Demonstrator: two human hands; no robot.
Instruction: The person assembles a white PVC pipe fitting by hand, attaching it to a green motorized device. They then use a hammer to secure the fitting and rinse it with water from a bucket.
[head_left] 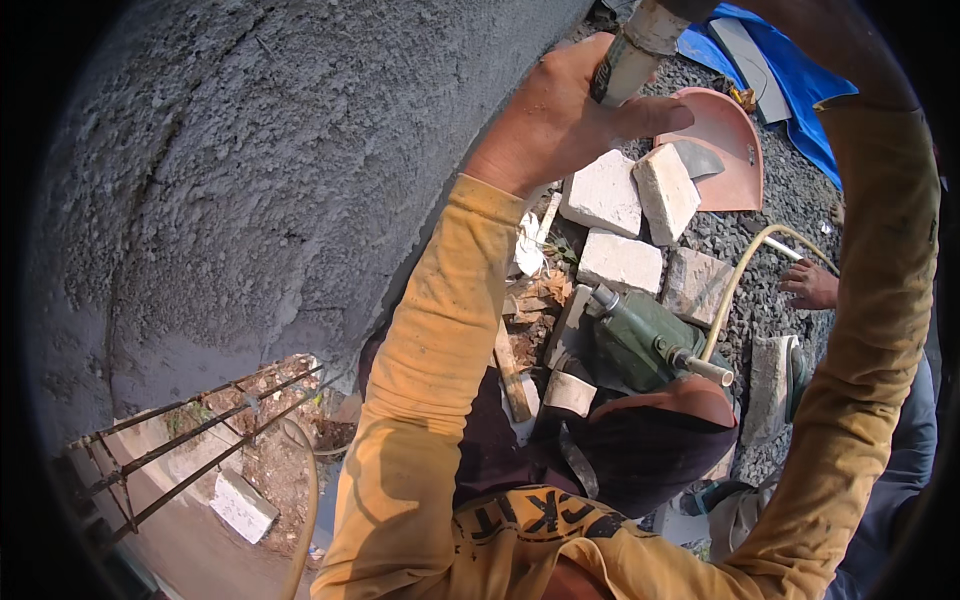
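Note:
Near the top of the head view my left hand [565,110] is closed round a dirty grey cylinder [640,55] with a dark patch on its side; its kind is unclear. My right hand [800,30], in shadow, is cut off by the upper edge. It reaches toward the cylinder's upper end, but its fingers are hidden. Both arms are raised in mustard sleeves. Beside my left arm rises a rough grey cement wall [250,180]. Below my hands stands a green bottle jack [645,340], tilted, near my bent knee.
Pale blocks [620,262] lie on gravel by a pinkish pan [735,140] and a blue tarp [815,120]. Another person's hand [810,285] is beside a white rod [783,248] and a tan hose [740,275]. Steel rebar [200,440] juts out at lower left.

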